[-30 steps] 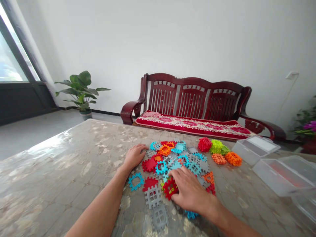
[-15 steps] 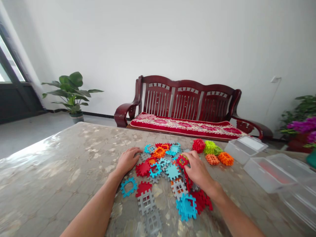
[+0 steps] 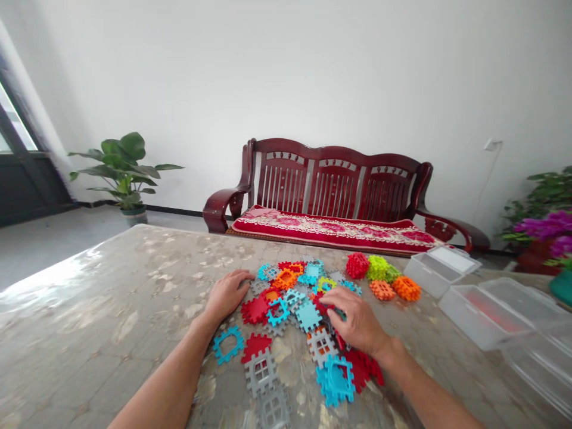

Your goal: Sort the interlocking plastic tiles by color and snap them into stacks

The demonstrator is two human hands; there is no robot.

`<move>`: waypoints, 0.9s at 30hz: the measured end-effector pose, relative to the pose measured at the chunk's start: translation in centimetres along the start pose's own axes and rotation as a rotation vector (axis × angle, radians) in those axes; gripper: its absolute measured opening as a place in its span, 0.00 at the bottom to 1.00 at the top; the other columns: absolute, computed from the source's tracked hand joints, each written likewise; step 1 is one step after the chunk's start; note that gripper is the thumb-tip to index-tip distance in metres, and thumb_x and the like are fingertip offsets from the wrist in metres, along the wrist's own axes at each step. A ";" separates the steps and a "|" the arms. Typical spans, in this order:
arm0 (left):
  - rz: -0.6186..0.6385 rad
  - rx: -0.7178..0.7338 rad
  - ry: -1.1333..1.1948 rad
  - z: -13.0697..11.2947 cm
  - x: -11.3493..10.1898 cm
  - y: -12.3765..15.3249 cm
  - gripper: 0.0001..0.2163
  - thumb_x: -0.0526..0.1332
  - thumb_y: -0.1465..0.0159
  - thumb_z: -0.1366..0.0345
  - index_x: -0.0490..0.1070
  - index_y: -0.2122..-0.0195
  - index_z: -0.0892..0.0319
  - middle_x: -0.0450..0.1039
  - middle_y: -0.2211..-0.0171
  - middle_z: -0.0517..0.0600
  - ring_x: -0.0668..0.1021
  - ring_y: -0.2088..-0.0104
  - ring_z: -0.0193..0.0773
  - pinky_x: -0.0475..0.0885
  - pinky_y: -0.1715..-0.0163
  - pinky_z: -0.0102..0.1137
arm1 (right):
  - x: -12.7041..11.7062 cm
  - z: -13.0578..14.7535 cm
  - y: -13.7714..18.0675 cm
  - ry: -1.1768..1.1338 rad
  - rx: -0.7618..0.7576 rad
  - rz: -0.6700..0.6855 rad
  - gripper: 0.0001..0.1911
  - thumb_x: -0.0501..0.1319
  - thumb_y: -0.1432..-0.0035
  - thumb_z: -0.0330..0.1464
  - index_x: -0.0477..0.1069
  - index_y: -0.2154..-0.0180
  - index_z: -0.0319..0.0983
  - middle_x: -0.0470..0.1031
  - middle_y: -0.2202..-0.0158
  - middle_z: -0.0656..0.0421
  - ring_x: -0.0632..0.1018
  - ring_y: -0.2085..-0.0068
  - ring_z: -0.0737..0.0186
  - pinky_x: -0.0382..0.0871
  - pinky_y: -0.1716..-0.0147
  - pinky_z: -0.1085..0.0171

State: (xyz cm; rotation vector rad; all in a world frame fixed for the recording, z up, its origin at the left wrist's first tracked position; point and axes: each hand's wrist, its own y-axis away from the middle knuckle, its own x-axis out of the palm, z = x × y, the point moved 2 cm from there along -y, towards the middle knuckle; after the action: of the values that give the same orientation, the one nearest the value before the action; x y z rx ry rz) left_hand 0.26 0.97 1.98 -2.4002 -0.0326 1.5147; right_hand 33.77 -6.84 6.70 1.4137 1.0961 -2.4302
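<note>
See a yellow-green interlocking tile [image 3: 326, 284] newly uncovered beyond the pale-blue tile [image 3: 308, 315], seemingly loose for separate handling, with right hand [image 3: 357, 317] to the latter's right, grip untellable, and left hand [image 3: 227, 296] resting empty leftward.

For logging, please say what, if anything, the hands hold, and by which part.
Left hand: nothing visible. Right hand: unclear, fingertips near a red toothed plastic piece.

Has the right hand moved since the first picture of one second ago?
Yes. Judged against the wooden bench, the right hand has moved forward, closer to the bench, and somewhat to the right.
</note>
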 end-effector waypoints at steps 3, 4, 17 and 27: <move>-0.001 0.001 0.002 0.1 0.1 0.0 0.17 0.52 0.38 0.63 0.77 0.52 0.50 0.74 0.45 0.48 0.75 0.44 0.42 0.65 0.41 0.37 | -0.1 -1.6 -0.8 0.051 0.259 -0.099 0.14 0.55 0.38 0.32 0.75 0.54 0.42 0.77 0.55 0.55 0.77 0.54 0.58 0.69 0.52 0.60; 0.001 0.001 0.002 0.2 0.1 0.0 0.18 0.52 0.38 0.63 0.77 0.52 0.51 0.74 0.45 0.49 0.74 0.44 0.42 0.65 0.40 0.38 | -0.1 -2.2 -1.2 0.098 0.335 -0.108 0.15 0.55 0.37 0.34 0.75 0.52 0.41 0.77 0.54 0.54 0.77 0.53 0.57 0.69 0.52 0.60; 0.000 0.000 0.000 0.4 0.2 -0.1 0.17 0.52 0.38 0.63 0.77 0.52 0.49 0.74 0.44 0.48 0.75 0.44 0.41 0.66 0.41 0.37 | 0.3 -4.3 -2.9 0.098 0.477 -0.109 0.05 0.60 0.47 0.29 0.74 0.66 0.42 0.77 0.65 0.59 0.77 0.62 0.59 0.66 0.61 0.64; -0.010 0.009 0.012 0.3 0.2 -0.1 0.18 0.52 0.39 0.64 0.77 0.52 0.50 0.75 0.45 0.47 0.75 0.45 0.40 0.66 0.41 0.36 | -0.4 -5.5 -0.2 0.088 0.499 -0.083 0.18 0.53 0.48 0.22 0.74 0.58 0.40 0.79 0.58 0.56 0.78 0.56 0.59 0.69 0.53 0.61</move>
State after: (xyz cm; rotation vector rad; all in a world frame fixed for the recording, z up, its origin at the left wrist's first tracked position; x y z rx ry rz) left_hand 0.05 1.20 1.75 -2.3991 -0.0353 1.4925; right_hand 37.78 -3.27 5.47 1.6431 0.5871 -2.8607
